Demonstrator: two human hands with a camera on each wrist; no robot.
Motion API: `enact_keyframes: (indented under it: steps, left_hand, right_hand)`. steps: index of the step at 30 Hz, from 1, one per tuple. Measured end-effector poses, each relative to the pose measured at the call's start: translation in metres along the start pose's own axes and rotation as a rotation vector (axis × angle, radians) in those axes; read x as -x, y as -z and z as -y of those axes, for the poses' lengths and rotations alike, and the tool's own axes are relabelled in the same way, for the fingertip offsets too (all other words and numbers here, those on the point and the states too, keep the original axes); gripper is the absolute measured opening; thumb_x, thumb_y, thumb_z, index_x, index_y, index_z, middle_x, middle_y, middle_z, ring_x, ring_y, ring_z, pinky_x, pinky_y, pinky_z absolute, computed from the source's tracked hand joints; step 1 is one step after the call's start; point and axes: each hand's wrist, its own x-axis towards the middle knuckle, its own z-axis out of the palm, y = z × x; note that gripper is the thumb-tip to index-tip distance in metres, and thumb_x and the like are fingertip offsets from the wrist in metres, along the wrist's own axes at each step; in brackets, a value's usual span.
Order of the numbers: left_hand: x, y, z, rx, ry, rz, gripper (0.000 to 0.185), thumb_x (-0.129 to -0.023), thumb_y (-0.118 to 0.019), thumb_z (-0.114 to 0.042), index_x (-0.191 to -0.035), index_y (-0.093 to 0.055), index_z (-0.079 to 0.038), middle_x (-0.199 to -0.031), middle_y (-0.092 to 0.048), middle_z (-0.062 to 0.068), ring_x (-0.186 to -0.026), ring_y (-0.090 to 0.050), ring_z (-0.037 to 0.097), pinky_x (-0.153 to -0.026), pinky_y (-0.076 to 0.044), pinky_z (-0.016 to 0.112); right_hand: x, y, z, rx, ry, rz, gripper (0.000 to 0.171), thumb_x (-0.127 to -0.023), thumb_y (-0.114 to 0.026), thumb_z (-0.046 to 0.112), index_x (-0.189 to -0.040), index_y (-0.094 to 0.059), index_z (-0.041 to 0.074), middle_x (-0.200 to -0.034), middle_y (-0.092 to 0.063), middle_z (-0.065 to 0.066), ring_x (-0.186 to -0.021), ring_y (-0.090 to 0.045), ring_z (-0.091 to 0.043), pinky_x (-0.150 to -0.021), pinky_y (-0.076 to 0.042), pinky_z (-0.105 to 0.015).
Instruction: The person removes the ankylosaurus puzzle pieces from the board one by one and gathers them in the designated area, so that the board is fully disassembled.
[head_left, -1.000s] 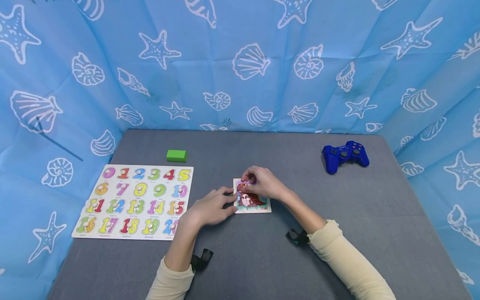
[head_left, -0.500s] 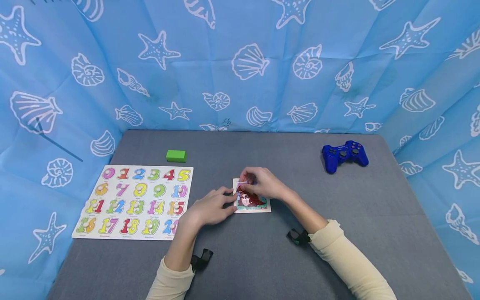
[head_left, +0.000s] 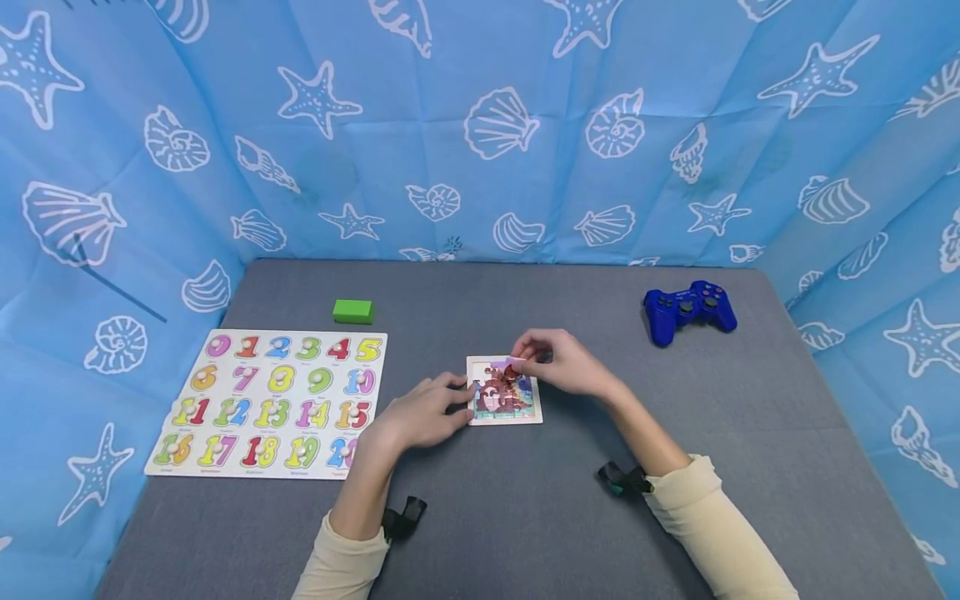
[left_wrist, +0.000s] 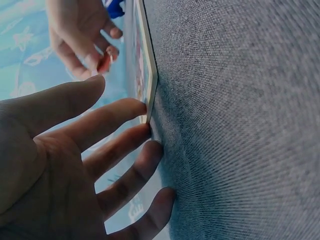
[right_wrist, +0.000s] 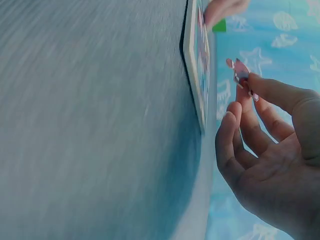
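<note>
A square jigsaw board (head_left: 477, 367) lies flat near the middle of the grey table (head_left: 750, 467), its picture of reddish-brown hair and a face partly filled in, with pale bare ground towards its eleven o'clock corner.

The right hand (head_left: 566, 363) comes in at the board's two o'clock. Its grip is pinched closed, thumb against fingertips, on a small reddish jigsaw piece (right_wrist: 241, 70), which it holds up off the board, over the one o'clock edge. The left hand (head_left: 423, 414) sits at between eight and nine o'clock, its grip spread loose with nothing in it, fingertips touching the frame's nine o'clock side.

Around the jigsaw board, a white number board (head_left: 295, 396) with knobbed numerals from 0 to 20 lies at nine o'clock, a green block (head_left: 353, 312) at ten, and a blue game controller (head_left: 686, 312) at two. At twelve o'clock, behind the table, hangs a blue curtain (head_left: 450, 167) printed with white shells and starfish.
</note>
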Motion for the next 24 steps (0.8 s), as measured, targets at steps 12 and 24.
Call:
enact_keyframes:
  steps: [12,24]
  left_hand:
    - [0.002,0.001,0.000,0.014,-0.018,-0.006,0.046,-0.098,-0.053,-0.040,-0.142,-0.049,-0.028,-0.155,-0.037,-0.005,-0.144,-0.034,0.024,-0.108,-0.029,0.071]
    - [0.002,0.001,0.001,0.002,-0.029,-0.002,0.046,-0.098,-0.052,-0.039,-0.143,-0.049,-0.027,-0.156,-0.037,-0.004,-0.144,-0.034,0.025,-0.106,-0.030,0.072]
  right_hand:
    - [0.019,0.035,-0.031,0.036,-0.096,-0.033,0.013,-0.089,-0.071,0.021,-0.097,-0.070,0.011,-0.087,-0.070,-0.008,-0.079,-0.063,-0.021,-0.067,-0.050,-0.025]
    - [0.016,0.038,-0.041,0.197,-0.139,-0.041,0.009,-0.088,-0.071,0.021,-0.094,-0.072,0.014,-0.081,-0.069,-0.002,-0.070,-0.060,-0.014,-0.061,-0.047,-0.021]
